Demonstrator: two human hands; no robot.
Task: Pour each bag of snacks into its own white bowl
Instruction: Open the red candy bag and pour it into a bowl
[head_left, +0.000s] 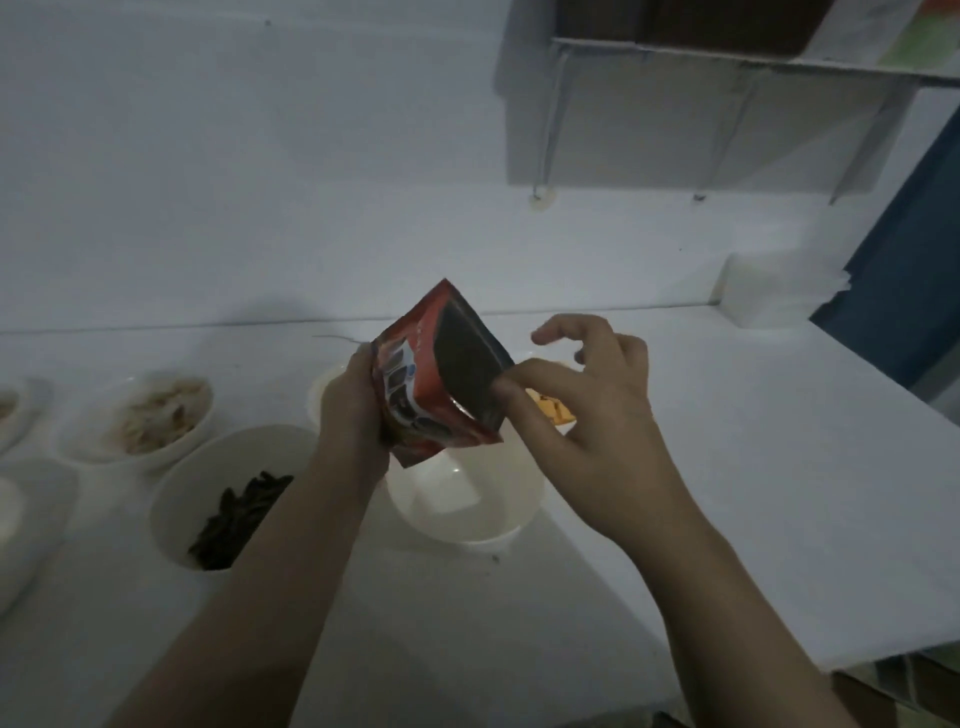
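Observation:
A red and dark snack bag (441, 379) hangs tilted above an empty white bowl (467, 499) on the white counter. My left hand (353, 410) grips the bag's left side. My right hand (576, 415) pinches the bag's right edge between thumb and a finger, its other fingers spread loosely above. Just behind the right hand, a bowl with orange snacks (556, 410) is mostly hidden.
To the left stand a white bowl of dark snack pieces (234, 499), a bowl of pale snacks (150, 415) and two more bowls cut off by the left edge (10, 405). A wall runs behind the counter. The counter's right edge drops off near a blue panel (904, 291).

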